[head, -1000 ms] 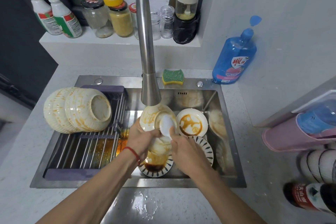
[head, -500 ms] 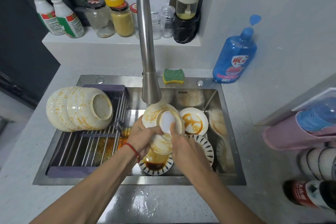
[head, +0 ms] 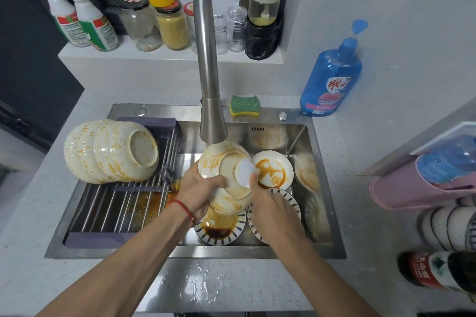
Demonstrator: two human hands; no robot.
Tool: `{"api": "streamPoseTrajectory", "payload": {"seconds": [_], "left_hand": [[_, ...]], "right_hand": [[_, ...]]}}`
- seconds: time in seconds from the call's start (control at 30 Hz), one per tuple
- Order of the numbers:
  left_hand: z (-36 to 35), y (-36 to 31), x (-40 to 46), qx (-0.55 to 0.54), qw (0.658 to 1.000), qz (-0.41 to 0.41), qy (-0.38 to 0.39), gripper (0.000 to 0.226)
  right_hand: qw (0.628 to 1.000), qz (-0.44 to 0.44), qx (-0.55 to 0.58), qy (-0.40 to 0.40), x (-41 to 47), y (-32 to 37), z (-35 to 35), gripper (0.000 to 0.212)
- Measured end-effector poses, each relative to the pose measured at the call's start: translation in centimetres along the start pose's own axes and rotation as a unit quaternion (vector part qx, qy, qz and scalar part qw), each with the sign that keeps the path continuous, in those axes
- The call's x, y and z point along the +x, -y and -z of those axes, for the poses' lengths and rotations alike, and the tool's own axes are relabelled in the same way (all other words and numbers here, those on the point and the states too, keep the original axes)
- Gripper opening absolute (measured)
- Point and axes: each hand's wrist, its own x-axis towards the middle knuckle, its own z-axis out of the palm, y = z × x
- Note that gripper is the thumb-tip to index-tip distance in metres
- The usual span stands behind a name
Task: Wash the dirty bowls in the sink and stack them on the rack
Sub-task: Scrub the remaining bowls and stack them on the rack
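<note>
Under the faucet spout, my left hand (head: 198, 188) grips a cream bowl (head: 226, 177) streaked with orange sauce, its base turned toward me. My right hand (head: 268, 203) pinches a white scrub pad (head: 246, 171) and presses it against the right side of the bowl's base. Three stained cream bowls (head: 110, 149) lie stacked on their sides on the roll-up rack (head: 123, 203) over the left half of the sink. Below the hands in the sink (head: 322, 188) sit a white saucer with orange sauce (head: 273, 170) and two patterned dishes (head: 219, 229), one holding dark sauce.
The steel faucet (head: 208, 72) rises over the sink's middle. A green-yellow sponge (head: 244, 105) lies on the back rim, with a blue soap bottle (head: 332, 77) to its right. Jars and spray bottles line the rear ledge. More bowls lean at the sink's right wall (head: 306, 175).
The white pad has slid from the centre of the bowl's base to its right edge. The bowl stays in my left hand under the spout, tilted slightly differently.
</note>
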Motion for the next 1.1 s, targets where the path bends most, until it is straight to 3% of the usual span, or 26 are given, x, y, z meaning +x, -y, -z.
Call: {"api": "streamPoseTrajectory", "payload": {"seconds": [0.1, 0.23, 0.4, 0.47, 0.53, 0.63, 0.7, 0.77, 0.87, 0.93, 1.03, 1.1], "left_hand": [[0.4, -0.3, 0.3, -0.007, 1.0, -0.005, 0.013, 0.065], [0.2, -0.1, 0.2, 0.018, 1.0, -0.004, 0.005, 0.072], [0.9, -0.7, 0.7, 0.027, 0.999, -0.006, 0.025, 0.075], [1.0, -1.0, 0.7, 0.048, 0.998, 0.002, 0.039, 0.071], [0.5, -1.4, 0.8, 0.078, 0.995, 0.006, 0.056, 0.065], [-0.2, -2.4, 1.0, 0.122, 0.989, 0.015, 0.085, 0.058], [-0.5, -3.1, 1.1, 0.165, 0.98, 0.005, 0.114, 0.058], [-1.1, -3.6, 1.1, 0.183, 0.976, -0.009, 0.117, 0.061], [-1.6, -2.6, -0.1, 0.118, 0.99, -0.016, 0.08, 0.067], [-2.4, -0.6, -1.5, 0.087, 0.994, -0.02, 0.064, 0.065], [-3.1, 2.2, -2.6, 0.088, 0.995, -0.036, -0.016, 0.051], [-2.8, 2.4, -1.9, 0.136, 0.989, -0.043, -0.04, 0.054]], "right_hand": [[0.999, 0.033, 0.009, 0.021, -2.0, 0.3, -0.4, 0.076], [1.0, -0.019, -0.019, -0.005, -0.3, -0.9, -0.2, 0.071], [0.998, 0.054, 0.02, 0.01, -1.6, -0.3, -1.0, 0.076], [0.999, 0.017, 0.035, -0.006, -0.2, -1.9, -0.2, 0.063], [0.989, -0.041, 0.132, -0.051, 1.3, -2.8, 0.4, 0.052], [0.961, -0.081, 0.243, -0.102, 3.2, -3.3, -0.1, 0.054], [0.936, -0.094, 0.33, -0.071, 4.1, -3.2, -0.3, 0.061], [0.879, -0.131, 0.457, -0.026, 4.3, -3.0, -0.3, 0.05], [0.776, -0.2, 0.597, 0.011, 3.7, -3.2, -1.0, 0.033], [0.746, -0.219, 0.628, 0.028, 3.4, -3.1, -1.5, 0.036], [0.765, -0.218, 0.605, 0.038, 3.1, -2.9, -1.7, 0.039], [0.826, -0.22, 0.519, 0.012, 3.6, -3.6, -0.9, 0.041]]}}
